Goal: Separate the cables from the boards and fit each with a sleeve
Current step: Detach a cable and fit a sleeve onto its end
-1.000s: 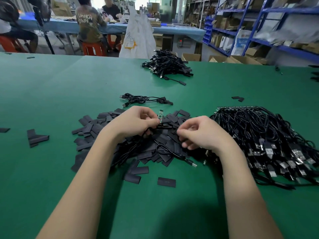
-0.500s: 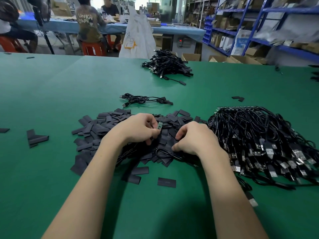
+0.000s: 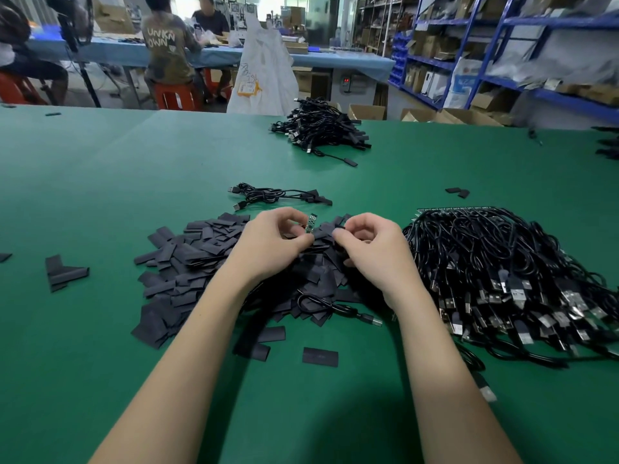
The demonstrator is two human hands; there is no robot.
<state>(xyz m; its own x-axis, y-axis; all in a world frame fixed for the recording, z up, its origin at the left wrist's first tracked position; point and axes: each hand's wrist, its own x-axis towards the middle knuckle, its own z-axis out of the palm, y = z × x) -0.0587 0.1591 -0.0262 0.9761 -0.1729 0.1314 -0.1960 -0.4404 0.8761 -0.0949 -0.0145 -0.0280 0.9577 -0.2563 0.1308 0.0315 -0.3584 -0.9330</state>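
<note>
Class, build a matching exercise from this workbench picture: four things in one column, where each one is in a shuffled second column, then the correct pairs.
Things
1. small circuit board
2. pile of black sleeves
3. big heap of USB cables
4. white bag

Places
A. right side of the green table
B. beyond the table's far edge
C. pinched in the left hand
D. under both hands

Pairs: 1-C, 2-D, 3-A, 4-B

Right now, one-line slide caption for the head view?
Left hand holds a small circuit board; right hand pinches a black sleeve above the sleeve pile.
</note>
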